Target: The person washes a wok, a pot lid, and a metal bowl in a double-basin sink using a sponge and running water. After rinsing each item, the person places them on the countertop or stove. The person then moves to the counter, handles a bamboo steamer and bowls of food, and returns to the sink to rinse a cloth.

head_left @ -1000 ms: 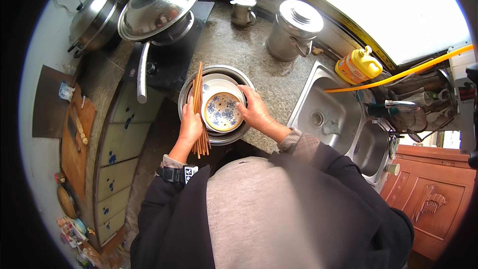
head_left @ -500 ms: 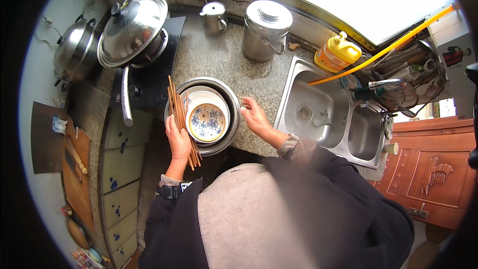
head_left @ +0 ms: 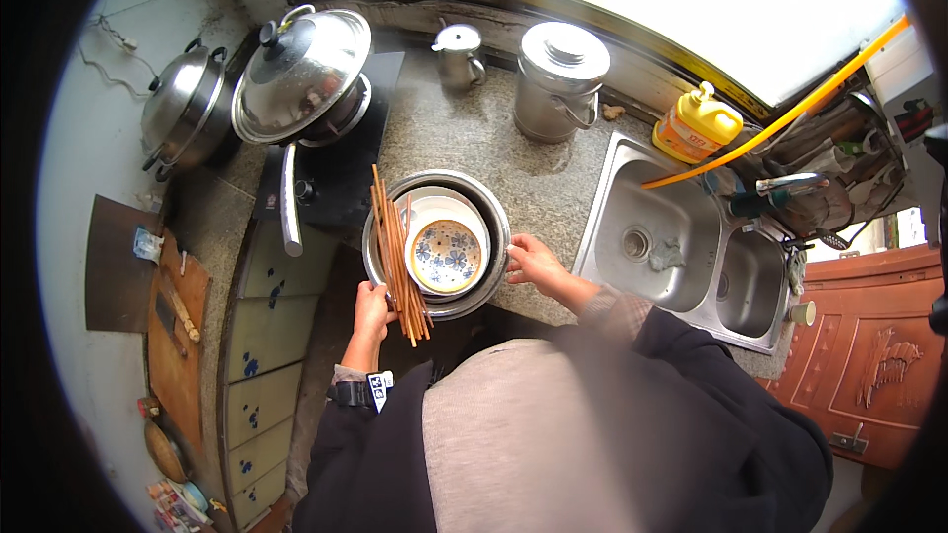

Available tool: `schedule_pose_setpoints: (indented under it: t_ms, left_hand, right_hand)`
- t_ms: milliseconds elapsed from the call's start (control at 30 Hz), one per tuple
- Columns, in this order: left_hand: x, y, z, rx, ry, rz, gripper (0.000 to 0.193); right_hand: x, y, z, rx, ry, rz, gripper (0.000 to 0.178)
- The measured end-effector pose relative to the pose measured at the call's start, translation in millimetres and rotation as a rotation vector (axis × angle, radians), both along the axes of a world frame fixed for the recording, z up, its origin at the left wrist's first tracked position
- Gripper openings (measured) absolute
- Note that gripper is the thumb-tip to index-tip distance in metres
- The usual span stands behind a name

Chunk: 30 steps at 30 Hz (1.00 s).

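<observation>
A round metal basin (head_left: 501,227) stands at the counter's front edge with stacked bowls inside. On top sits a bowl with a blue flower pattern and a brownish rim (head_left: 446,256), inside a larger white bowl (head_left: 423,203). A bundle of wooden chopsticks (head_left: 393,262) lies across the basin's left side, its near ends sticking out over the rim. My left hand (head_left: 371,313) is closed on the basin's lower left rim, beside the chopsticks; some fingertips are hidden. At the right rim, my right hand (head_left: 534,263) has its fingers and thumb pinched on the edge.
A double sink (head_left: 617,178) is on the right, with a yellow jug (head_left: 697,126) and an orange hose (head_left: 790,118) by it. Behind the basin stand a lidded metal pail (head_left: 558,89) and a small metal pot (head_left: 459,64). A lidded wok (head_left: 306,74) is on the stove at left.
My left hand has moved from the chopsticks down to the basin's rim. My right hand has come in from beside the basin onto its right rim. The whole view has shifted slightly.
</observation>
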State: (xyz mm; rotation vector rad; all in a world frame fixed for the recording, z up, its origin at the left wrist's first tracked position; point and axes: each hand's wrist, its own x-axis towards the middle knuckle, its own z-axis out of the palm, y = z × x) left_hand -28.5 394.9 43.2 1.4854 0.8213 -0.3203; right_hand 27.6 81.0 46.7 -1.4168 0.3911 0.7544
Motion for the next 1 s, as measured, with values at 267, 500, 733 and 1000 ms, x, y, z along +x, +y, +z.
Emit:
schedule_pose_setpoints:
  t_ms: [267, 500, 733, 1000]
  left_hand:
    - [16, -9, -2, -0.104, -0.062, -0.011, 0.019]
    - [52, -35, -8, -0.014, -0.101, 0.060, 0.025]
    - [107, -54, -25, -0.083, -0.090, 0.146, 0.029]
    - [183, -36, -66, -0.238, -0.126, 0.150, 0.026]
  right_hand:
    - [7, -3, -1, 0.114, 0.010, -0.148, 0.021]
    - [38, -13, 8, 0.176, -0.023, -0.186, 0.031]
    - [49, -29, -6, -0.011, -0.114, -0.235, 0.041]
    - [-10, -86, -32, -0.008, 0.087, -0.250, 0.027]
